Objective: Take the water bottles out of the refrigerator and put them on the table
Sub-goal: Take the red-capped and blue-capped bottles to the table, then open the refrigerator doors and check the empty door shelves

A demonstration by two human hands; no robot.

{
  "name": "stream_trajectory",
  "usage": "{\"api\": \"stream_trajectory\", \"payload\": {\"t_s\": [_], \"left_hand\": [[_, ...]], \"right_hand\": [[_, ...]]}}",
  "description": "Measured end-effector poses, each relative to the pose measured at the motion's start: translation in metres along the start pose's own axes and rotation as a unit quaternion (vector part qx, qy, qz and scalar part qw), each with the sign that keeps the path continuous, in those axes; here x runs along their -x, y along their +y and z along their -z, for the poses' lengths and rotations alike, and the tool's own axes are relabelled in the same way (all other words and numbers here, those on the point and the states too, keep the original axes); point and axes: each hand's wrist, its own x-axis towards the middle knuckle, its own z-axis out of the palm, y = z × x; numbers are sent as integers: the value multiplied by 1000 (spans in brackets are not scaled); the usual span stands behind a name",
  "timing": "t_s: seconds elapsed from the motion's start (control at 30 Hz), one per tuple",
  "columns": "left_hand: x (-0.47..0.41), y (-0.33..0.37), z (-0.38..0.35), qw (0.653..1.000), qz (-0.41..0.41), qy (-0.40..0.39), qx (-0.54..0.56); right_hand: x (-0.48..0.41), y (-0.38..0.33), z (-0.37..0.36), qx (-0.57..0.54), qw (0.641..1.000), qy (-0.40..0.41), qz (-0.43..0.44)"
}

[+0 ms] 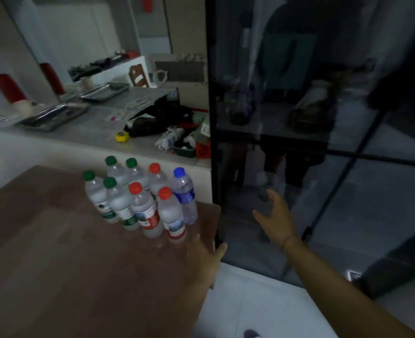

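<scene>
Water bottles [143,208], eight of them, stand clustered on the table [55,240] just ahead of the left hand [206,259], which lies loose and empty at the table's corner. The right hand [274,215], fingers spread, holds nothing before the refrigerator [299,147] glass. Likely door work: push with a flat palm, keeping the left arm clear of the bottles.

Dim room, pale white walls [62,32], white tiled floor [262,301]. Long grey stone-topped counter [92,134] against the wall, with a flat metal tray [53,115] on it and clutter at the near end.
</scene>
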Motion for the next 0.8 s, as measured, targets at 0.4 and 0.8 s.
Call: {"api": "stream_trajectory", "payload": {"t_s": [0.4, 0.8], "left_hand": [[163, 122, -90, 942, -262, -195, -78], [356, 167, -187, 857, -392, -333, -36]], "right_hand": [[172, -1, 198, 115, 954, 268, -70], [333, 0, 322, 184, 888, 415, -81]]}}
